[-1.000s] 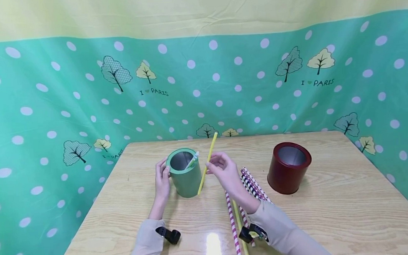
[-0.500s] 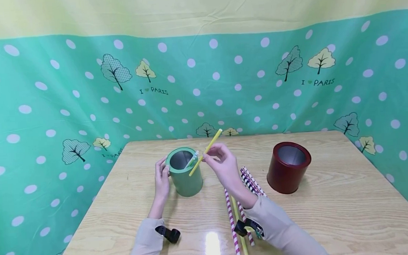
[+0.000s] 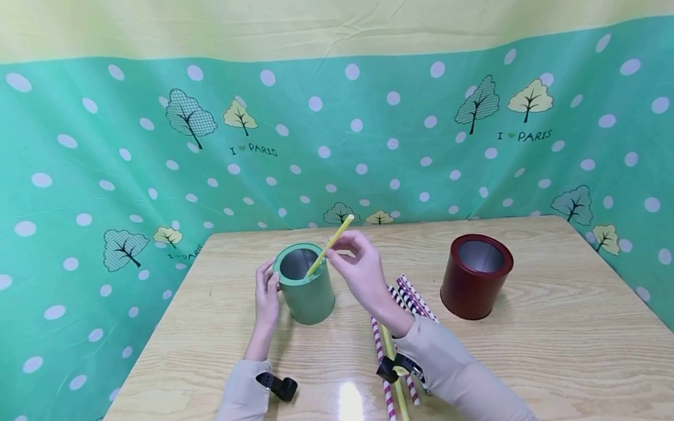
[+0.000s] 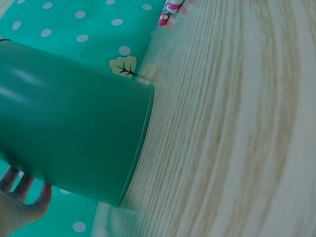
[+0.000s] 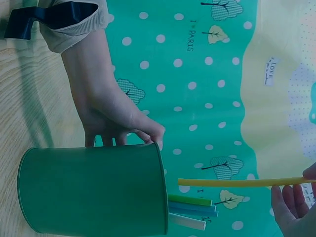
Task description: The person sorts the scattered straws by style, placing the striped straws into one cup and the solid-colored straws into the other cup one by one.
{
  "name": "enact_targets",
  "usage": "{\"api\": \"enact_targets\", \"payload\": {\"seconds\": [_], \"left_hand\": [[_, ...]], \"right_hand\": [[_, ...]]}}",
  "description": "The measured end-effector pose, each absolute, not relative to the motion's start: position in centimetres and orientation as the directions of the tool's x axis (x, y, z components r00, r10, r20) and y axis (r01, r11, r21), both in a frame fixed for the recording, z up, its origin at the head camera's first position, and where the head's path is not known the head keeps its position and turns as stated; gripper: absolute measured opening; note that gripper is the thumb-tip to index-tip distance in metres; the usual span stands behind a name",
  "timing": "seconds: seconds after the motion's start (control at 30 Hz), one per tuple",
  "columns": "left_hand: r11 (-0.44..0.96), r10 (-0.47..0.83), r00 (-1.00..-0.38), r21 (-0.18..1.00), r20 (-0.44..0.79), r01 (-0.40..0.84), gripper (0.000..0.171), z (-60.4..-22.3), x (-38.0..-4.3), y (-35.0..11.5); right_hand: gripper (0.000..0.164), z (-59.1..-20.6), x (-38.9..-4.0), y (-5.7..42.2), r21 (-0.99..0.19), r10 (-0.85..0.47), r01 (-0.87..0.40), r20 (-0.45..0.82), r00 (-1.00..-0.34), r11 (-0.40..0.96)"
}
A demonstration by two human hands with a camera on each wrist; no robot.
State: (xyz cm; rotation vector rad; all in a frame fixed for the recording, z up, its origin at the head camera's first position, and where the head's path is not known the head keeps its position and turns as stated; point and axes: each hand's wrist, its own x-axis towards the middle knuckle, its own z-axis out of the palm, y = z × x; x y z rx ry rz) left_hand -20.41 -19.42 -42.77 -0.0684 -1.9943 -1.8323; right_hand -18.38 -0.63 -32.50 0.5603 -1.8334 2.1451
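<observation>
A green can [image 3: 312, 304] stands upright at the left of the table. My left hand [image 3: 267, 298] holds its left side, thumb at the rim; in the left wrist view fingers of that hand [image 4: 24, 205] lie against the can wall. Between thumb and fingers my right hand [image 3: 362, 274] pinches a slanted yellow straw [image 3: 338, 231]. In the head view the straw's lower end overlaps the can's opening. The right wrist view shows that end just above the rim. Green [image 5: 197, 200], blue [image 5: 202, 209] and white straws [image 5: 190, 221] stick out of the can.
Several straws lie under and beside my right forearm, among them purple-striped [image 3: 389, 401], yellow [image 3: 402, 404] and dotted ones [image 3: 422, 301]. A dark red can [image 3: 471, 292] stands upright at the right. Behind the wooden table [image 3: 562, 351] hangs a green dotted curtain [image 3: 290, 194].
My right hand has moved left and up with the yellow straw. The straw has tilted, its lower end passing from in front of the green can to over its opening. The left hand stays put.
</observation>
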Motion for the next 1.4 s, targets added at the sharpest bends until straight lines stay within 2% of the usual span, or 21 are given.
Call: {"api": "enact_targets", "payload": {"seconds": [0.4, 0.63, 0.87, 1.1, 1.17, 1.4], "left_hand": [[0.114, -0.242, -0.91, 0.941, 0.337, 0.319, 0.037, -42.5, -20.4, -19.2], [0.132, -0.25, -0.9, 0.933, 0.357, 0.334, 0.035, -42.5, -20.3, -19.1], [0.114, -0.235, -0.897, 0.928, 0.373, 0.356, 0.036, -44.1, -21.4, -19.9], [0.13, -0.264, -0.839, 0.88, 0.475, 0.457, 0.036, -44.5, -21.6, -19.9], [0.135, -0.28, -0.838, 0.884, 0.468, 0.448, 0.035, -44.3, -21.4, -19.9], [0.183, -0.349, -0.872, 0.938, 0.342, 0.294, 0.036, -43.5, -20.9, -19.7]], "right_hand": [[0.021, -33.3, -19.2, -1.7, -0.896, -0.072, -0.414, 0.429, -0.901, -0.159], [0.024, -33.5, -19.2, -1.6, -0.9, -0.101, -0.422, 0.432, -0.896, -0.106], [0.023, -32.9, -18.4, -0.3, -0.916, -0.154, -0.395, 0.402, -0.903, -0.073], [0.021, -34.3, -18.8, 1.5, -0.926, -0.186, -0.379, 0.372, -0.909, 0.0], [0.02, -34.9, -19.0, 2.1, -0.929, -0.181, -0.37, 0.359, -0.915, 0.028], [0.019, -35.6, -18.9, 4.3, -0.93, -0.189, -0.357, 0.337, -0.922, 0.084]]}}
